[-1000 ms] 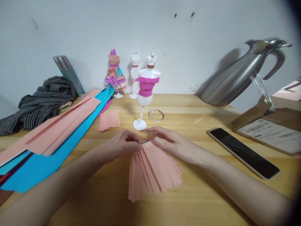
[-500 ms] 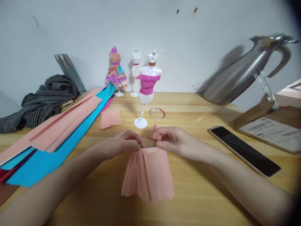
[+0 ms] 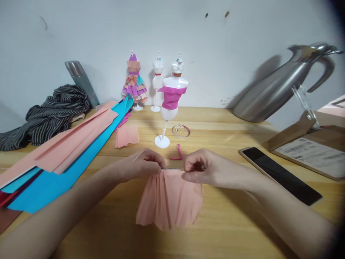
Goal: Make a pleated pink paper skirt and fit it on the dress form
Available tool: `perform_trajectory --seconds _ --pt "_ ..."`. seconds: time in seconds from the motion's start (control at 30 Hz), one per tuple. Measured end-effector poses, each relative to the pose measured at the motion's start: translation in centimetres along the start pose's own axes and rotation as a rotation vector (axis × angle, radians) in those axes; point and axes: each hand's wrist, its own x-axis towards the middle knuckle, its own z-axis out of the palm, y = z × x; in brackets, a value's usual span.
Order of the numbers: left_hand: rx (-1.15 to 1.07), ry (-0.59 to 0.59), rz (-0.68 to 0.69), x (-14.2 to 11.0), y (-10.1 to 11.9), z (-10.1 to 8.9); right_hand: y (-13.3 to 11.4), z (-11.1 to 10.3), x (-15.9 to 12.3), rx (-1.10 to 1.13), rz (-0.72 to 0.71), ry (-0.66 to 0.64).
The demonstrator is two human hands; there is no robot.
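A peach piece of pleated crepe paper [image 3: 171, 199], shaped like a small skirt, hangs fanned out between my hands above the table. My left hand [image 3: 144, 166] pinches its top edge at the left. At the right end of that edge my right hand [image 3: 206, 167] is closed, thumb and fingers on the paper. A pale strip runs along the top edge. Just beyond my hands lies a thin magenta scrap [image 3: 177, 155]. Behind it stands a white mini dress form [image 3: 168, 113] wrapped in magenta paper [image 3: 173, 98].
Long folded peach and blue crepe sheets [image 3: 78, 151] cover the left, beside a striped cloth [image 3: 58, 111] and a tilted bottle [image 3: 82, 82]. At the back stand a dressed form [image 3: 134, 81] and other white forms. A phone [image 3: 280, 174], cardboard box [image 3: 312, 147] and steel jug [image 3: 275, 86] occupy the right.
My right hand has moved slightly right along the top edge, and the paper's lower part has spread wider. More of the magenta scrap shows now. The view has shifted slightly.
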Motion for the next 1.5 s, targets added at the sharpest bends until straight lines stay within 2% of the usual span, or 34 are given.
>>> perform_trajectory --seconds 0.17,0.23,0.37,0.5,0.6,0.77,0.93,1.1,1.2,1.3,1.4,1.5 --pt "0.057 -0.082 0.067 -0.3 0.1 -0.1 -1.3 0.1 -0.9 0.02 -0.025 0.018" --pt "0.099 -0.08 0.074 -0.5 0.4 0.2 -1.9 0.2 -1.4 0.046 -0.055 0.029" --pt "0.174 0.021 0.114 -0.9 0.7 1.1 -2.8 0.4 -2.0 0.117 -0.075 0.079" --pt "0.247 0.147 0.182 -1.1 0.6 2.0 -3.2 0.7 -1.9 0.122 -0.08 0.179" --pt "0.269 0.204 0.232 -1.2 0.7 2.2 -3.1 1.1 -1.6 0.117 -0.092 0.199" --pt "0.283 0.259 0.28 -1.2 0.7 2.2 -2.3 1.9 -1.4 -0.089 -0.097 0.318" --pt "0.389 0.321 0.338 -0.8 -0.2 2.4 -1.6 2.5 -1.2 -0.296 -0.112 0.45" --pt "0.506 0.417 0.471 -0.4 -0.5 2.9 -2.0 2.1 -1.3 -0.336 -0.034 0.334" --pt "0.63 0.466 0.628 -0.3 -0.3 3.0 -2.7 1.3 -1.8 -0.194 -0.005 0.173" --pt "0.824 0.576 0.758 -0.4 -0.2 2.9 -3.1 0.9 -2.3 -0.044 -0.016 0.08" --pt "0.999 0.648 0.809 -0.7 0.0 2.6 -2.8 0.9 -2.2 -0.091 -0.007 0.108" --pt "1.123 0.66 0.822 -1.1 0.3 2.3 -2.2 1.1 -1.9 -0.291 -0.051 0.272"
